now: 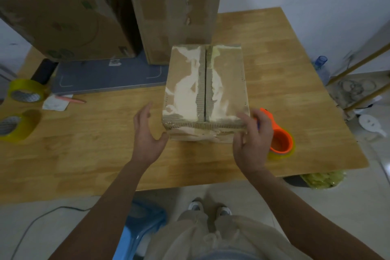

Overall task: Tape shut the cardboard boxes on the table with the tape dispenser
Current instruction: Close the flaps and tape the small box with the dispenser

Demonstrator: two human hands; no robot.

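While flaps meet, small box [205, 93] contents hidden.

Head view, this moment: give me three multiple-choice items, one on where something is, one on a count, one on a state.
1. Where is the orange tape dispenser?
A. Beside the small box's right near corner
B. On top of a big box
C. On the floor

2. How many loose yellow tape rolls lie at the table's left edge?
A. One
B. Two
C. Four

3. What is the left hand doing?
A. Gripping the dispenser
B. Pinching a tape roll
C. Open, holding nothing

A: it sits on the table behind the right hand.
B: a far roll and a near roll.
C: its fingers are spread beside the box.
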